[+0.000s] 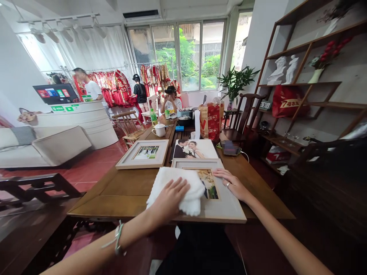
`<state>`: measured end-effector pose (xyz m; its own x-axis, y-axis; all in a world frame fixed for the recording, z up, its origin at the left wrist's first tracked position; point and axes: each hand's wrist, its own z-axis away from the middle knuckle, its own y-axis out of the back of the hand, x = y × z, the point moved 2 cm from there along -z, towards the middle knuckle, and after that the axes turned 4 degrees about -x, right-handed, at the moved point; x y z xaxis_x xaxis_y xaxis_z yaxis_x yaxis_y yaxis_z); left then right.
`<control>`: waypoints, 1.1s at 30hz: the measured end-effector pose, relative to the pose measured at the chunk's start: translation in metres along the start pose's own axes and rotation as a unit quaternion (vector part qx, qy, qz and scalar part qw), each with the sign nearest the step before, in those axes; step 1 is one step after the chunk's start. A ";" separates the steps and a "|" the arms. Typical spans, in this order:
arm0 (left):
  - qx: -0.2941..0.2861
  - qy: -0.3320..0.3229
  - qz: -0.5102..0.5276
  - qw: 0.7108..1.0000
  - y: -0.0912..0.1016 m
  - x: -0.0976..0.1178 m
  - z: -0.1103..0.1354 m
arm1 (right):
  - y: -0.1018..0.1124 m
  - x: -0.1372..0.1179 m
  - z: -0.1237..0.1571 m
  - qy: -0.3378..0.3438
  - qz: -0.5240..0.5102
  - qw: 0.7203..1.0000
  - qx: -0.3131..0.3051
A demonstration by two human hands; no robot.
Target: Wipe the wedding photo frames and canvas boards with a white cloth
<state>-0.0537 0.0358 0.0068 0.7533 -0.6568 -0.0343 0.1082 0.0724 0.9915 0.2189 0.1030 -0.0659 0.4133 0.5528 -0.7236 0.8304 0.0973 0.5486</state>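
A light wood picture frame (229,208) with a pale mat lies at the front of the table, a photo (210,185) in its middle. My left hand (172,194) presses a fluffy white cloth (164,177) onto the frame's left half, covering part of the photo. Its fingers lean over the cloth and the thumb is out of sight. At the frame's right side, my right hand (231,183) rests with its fingers stretched out, a ring on one, the tips by the photo's upper right corner. Behind lie a second framed photo (126,160) and a large couple portrait (205,147).
Further back on the wooden table (114,194) stand a lidded white cup (159,130), a green-labelled bottle (153,117) and a red paper bag (210,122). A phone (231,148) with a cable lies at right. A person (172,101) sits at the far end.
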 end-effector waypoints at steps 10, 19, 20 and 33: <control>0.037 0.075 -0.041 0.996 0.014 -0.034 -0.074 | 0.001 0.002 0.000 0.005 0.006 1.000 -0.008; -0.102 0.016 0.024 0.994 0.012 0.035 0.023 | 0.000 -0.001 0.000 -0.003 -0.002 1.000 0.000; -0.110 0.008 0.033 0.993 0.007 0.043 0.032 | 0.000 -0.001 0.000 -0.001 -0.002 1.000 0.000; -0.021 0.032 0.036 0.999 0.001 0.050 -0.041 | 0.002 0.002 0.000 0.010 -0.002 1.000 -0.003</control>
<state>0.0106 0.0338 0.0011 0.8000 -0.5994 0.0277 0.0788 0.1507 0.9854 0.2208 0.1041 -0.0661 0.4029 0.5688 -0.7170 0.8295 0.1042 0.5488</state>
